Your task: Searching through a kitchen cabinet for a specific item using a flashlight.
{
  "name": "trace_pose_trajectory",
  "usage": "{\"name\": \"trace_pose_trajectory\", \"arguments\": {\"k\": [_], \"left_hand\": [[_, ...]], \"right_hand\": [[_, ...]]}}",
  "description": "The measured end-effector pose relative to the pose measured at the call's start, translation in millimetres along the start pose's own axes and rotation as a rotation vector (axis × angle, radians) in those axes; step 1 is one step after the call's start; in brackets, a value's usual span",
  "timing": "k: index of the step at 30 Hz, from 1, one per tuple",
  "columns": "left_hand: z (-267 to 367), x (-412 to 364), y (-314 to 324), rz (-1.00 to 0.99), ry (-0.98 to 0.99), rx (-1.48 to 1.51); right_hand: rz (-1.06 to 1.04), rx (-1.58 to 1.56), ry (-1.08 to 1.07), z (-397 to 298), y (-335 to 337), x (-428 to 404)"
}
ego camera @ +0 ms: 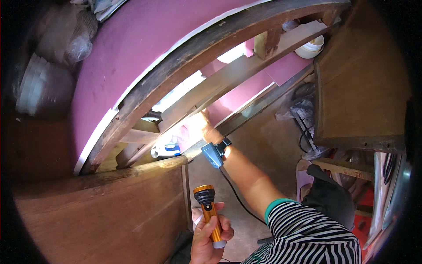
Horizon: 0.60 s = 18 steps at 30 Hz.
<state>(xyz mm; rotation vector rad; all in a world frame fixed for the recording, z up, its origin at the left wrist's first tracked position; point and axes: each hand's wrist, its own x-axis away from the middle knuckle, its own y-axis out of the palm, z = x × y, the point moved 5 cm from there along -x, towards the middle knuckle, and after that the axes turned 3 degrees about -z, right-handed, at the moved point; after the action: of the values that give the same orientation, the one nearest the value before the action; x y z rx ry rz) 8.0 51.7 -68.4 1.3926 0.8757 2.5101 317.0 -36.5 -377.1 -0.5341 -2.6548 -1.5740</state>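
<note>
My left hand (211, 232) grips an orange and black flashlight (209, 211), pointed upward at the shelf space. Its beam brightly lights the pink-lined shelf (242, 87) beneath a wooden-framed counter. My right hand (205, 128) reaches into that space, under a wooden rail (214, 82). Glare and the rail hide its fingers, so I cannot tell whether it holds anything. A blue device (212, 155) with a cable is strapped to my right wrist. Left of this hand lies a white and blue item (167, 150), possibly a bottle or packet.
The pink countertop (138, 43) curves overhead with a dark wooden edge. A white container (310, 48) sits at the shelf's far end. Wooden panels stand left (108, 211) and right (359, 89). Plastic bags (303, 107), a lilac plastic chair (304, 178) and dark cloth (329, 194) are at right.
</note>
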Motion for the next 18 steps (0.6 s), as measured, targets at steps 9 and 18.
{"name": "trace_pose_trajectory", "arguments": {"k": [9,18], "left_hand": [[10,5,-5,-0.008,0.025,-0.017],[4,7,0,-0.007,-0.009,-0.022]], "right_hand": [[0.254,0.044,-0.008,-90,2,-1],[0.072,0.162,0.001,-52,23,10]]}}
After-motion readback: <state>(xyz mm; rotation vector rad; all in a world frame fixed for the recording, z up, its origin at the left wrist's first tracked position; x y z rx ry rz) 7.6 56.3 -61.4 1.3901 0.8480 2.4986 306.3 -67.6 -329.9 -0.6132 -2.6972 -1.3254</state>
